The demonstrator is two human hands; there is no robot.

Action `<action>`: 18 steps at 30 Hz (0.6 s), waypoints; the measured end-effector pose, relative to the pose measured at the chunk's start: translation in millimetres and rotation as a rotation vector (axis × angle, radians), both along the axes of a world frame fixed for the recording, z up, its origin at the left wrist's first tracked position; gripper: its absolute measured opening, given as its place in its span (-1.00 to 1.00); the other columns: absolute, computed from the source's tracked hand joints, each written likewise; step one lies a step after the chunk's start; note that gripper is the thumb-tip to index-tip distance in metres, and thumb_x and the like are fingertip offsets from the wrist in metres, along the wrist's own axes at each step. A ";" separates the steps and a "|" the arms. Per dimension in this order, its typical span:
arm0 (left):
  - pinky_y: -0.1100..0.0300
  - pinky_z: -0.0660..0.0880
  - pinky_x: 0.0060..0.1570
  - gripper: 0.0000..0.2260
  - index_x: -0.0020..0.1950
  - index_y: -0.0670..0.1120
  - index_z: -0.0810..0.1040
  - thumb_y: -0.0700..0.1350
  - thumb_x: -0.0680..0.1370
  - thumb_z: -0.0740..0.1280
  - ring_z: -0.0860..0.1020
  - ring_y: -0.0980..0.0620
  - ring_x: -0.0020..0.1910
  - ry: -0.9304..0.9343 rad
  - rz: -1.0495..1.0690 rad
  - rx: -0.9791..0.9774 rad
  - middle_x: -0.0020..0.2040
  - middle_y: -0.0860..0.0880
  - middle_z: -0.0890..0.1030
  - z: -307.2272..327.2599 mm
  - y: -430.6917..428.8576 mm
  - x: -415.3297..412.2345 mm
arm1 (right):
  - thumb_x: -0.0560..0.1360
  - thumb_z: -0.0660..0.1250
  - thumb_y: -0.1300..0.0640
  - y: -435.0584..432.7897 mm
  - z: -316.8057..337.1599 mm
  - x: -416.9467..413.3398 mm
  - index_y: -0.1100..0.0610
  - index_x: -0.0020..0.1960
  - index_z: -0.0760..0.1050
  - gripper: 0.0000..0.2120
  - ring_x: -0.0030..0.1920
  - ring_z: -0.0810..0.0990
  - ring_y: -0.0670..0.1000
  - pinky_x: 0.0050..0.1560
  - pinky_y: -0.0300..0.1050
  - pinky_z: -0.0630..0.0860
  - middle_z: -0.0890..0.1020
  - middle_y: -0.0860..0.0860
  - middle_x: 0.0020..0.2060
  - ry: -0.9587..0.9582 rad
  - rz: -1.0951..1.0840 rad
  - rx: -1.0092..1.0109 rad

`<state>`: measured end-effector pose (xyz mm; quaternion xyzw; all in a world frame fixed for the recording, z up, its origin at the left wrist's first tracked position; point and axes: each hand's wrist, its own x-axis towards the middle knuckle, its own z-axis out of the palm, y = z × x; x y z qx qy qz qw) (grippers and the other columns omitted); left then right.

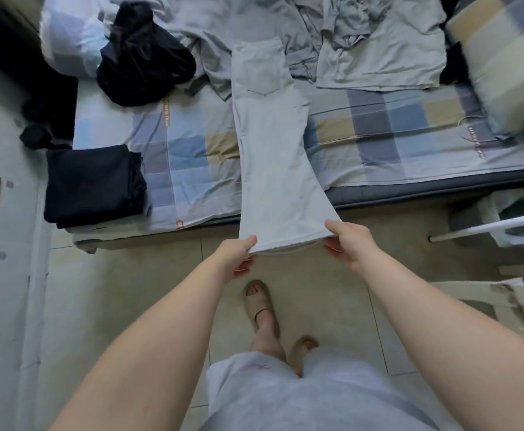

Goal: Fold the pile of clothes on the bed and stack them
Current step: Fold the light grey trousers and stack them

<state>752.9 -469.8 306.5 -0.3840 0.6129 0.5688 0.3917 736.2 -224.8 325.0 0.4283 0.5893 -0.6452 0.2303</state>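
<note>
Head view: pale grey cotton trousers (270, 157), one leg laid on the other, stretched lengthwise across the checked-sheet bed (394, 132). Waistband and back pocket at the far end; hem end hanging past the near bed edge, held above the tiled floor (130, 290). Hem's left corner pinched by the left hand (239, 256), thumb on top, fingers underneath. Right corner pinched the same way by the right hand (349, 247). Both hands clamped on cloth, set apart across the hem's width.

Judged light, soft and limp: no stiffness, so likely to sag wherever unsupported. Not fragile, not slippery to the look, though the stacked leg layers could slide out of line. Best taken at the two hem corners with both layers caught together, as now. For the coming fold, probably hem carried toward waistband, crease falling about the knee.

Left of the trousers, near the bed's front edge, a folded dark navy stack (92, 185). Left and beyond, a crumpled dark garment (142, 54). Right and beyond, a loose heap of pale grey tops (379, 45), not yet folded.

Containers: right of the trousers, on the floor just beside the bed, a pale boxy bin (503, 209). Contents too blurred to tell.
</note>
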 end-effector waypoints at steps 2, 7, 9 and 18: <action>0.13 0.48 -0.07 -0.74 0.11 -0.08 0.54 0.11 0.60 0.36 0.50 0.01 -0.31 -0.029 -0.013 0.002 -0.21 -0.04 0.58 8.6 2.9 35.7 | 0.56 0.42 0.16 7.3 7.1 37.1 0.16 0.05 0.52 -0.88 -0.26 0.56 0.02 -0.17 -0.07 0.58 0.59 0.07 -0.17 -0.034 0.014 -0.016; 0.23 0.44 -0.29 -0.76 0.06 -0.10 0.57 0.08 0.59 0.38 0.53 0.07 -0.35 -0.096 -0.075 -0.024 -0.26 0.00 0.60 21.5 12.0 126.4 | 0.56 0.42 0.16 28.3 7.1 135.7 0.19 0.13 0.54 -0.81 -0.28 0.54 0.02 -0.17 -0.05 0.57 0.57 0.08 -0.21 -0.154 0.052 -0.061; 0.27 0.40 -0.38 -0.78 0.04 -0.10 0.56 0.06 0.59 0.38 0.50 0.07 -0.36 -0.132 -0.086 -0.019 -0.28 -0.01 0.58 23.5 16.8 155.8 | 0.55 0.42 0.15 37.0 7.0 167.0 0.19 0.11 0.54 -0.83 -0.29 0.53 0.02 -0.18 -0.05 0.57 0.56 0.07 -0.23 -0.184 0.064 -0.072; 0.28 0.36 -0.39 -0.83 -0.01 -0.06 0.55 0.04 0.59 0.38 0.51 0.10 -0.40 -0.119 -0.057 0.030 -0.33 0.02 0.56 49.2 36.2 183.1 | 0.55 0.42 0.13 59.5 28.2 194.3 0.17 0.04 0.56 -0.87 -0.25 0.53 0.03 -0.14 -0.05 0.58 0.57 0.06 -0.21 -0.130 0.061 -0.085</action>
